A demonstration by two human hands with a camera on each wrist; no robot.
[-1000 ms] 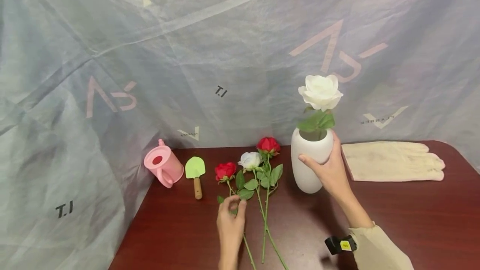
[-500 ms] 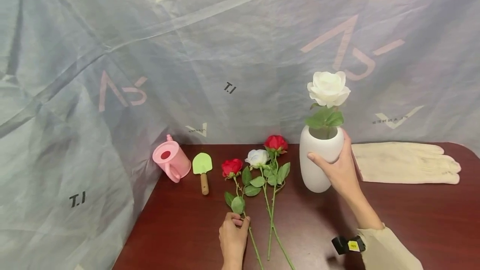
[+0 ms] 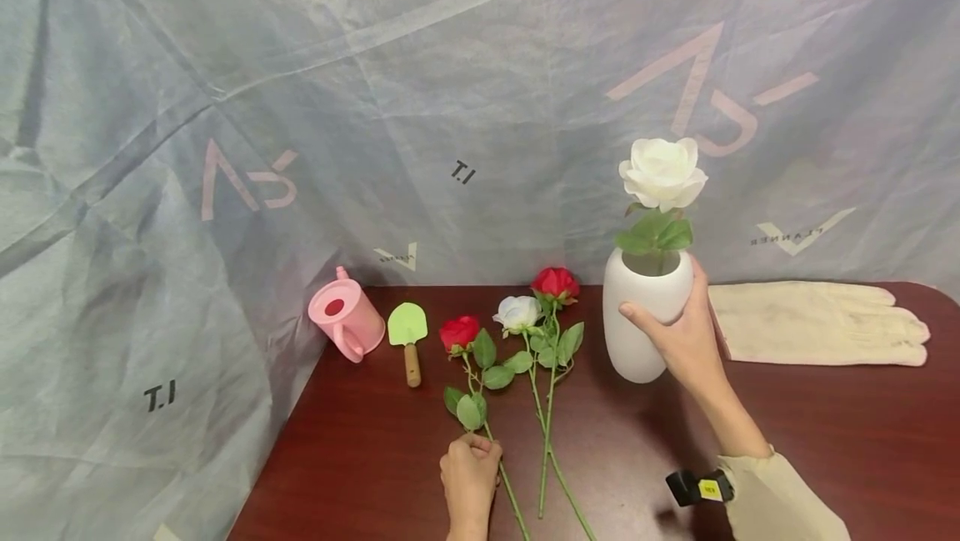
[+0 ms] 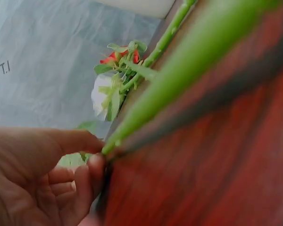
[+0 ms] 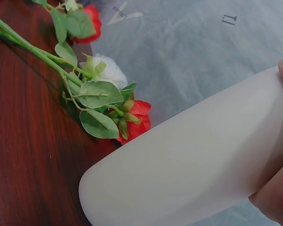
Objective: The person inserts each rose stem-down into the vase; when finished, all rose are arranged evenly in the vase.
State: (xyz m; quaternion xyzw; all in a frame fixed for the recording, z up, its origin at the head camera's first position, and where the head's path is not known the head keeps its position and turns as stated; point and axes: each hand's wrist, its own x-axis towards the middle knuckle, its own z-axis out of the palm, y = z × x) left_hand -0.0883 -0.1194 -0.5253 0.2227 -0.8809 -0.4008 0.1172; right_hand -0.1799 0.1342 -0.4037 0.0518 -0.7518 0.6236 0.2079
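My left hand (image 3: pixel 471 481) pinches the green stem of a red rose (image 3: pixel 459 333) just below its leaves, over the table. In the left wrist view, thumb and fingertips meet on that stem (image 4: pixel 170 84). My right hand (image 3: pixel 684 341) grips a white vase (image 3: pixel 637 341) around its upper right side, thumb across the front. The vase stands upright and holds one white rose (image 3: pixel 663 174) with green leaves. Between the hands lie a second white rose (image 3: pixel 517 313) and another red rose (image 3: pixel 555 283), their stems crossing. The right wrist view shows the vase's smooth side (image 5: pixel 179 160) close up.
A pink watering can (image 3: pixel 348 320) stands at the table's far left. Beside it lies a small trowel (image 3: pixel 409 341) with a green blade. Cream gloves (image 3: pixel 817 324) lie right of the vase. A grey sheet (image 3: pixel 480 107) hangs behind the dark red table (image 3: pixel 360 458).
My left hand has moved down along the red rose's stem and closed its fingertips on it. The right hand keeps its grip on the vase. The head view has shifted slightly.
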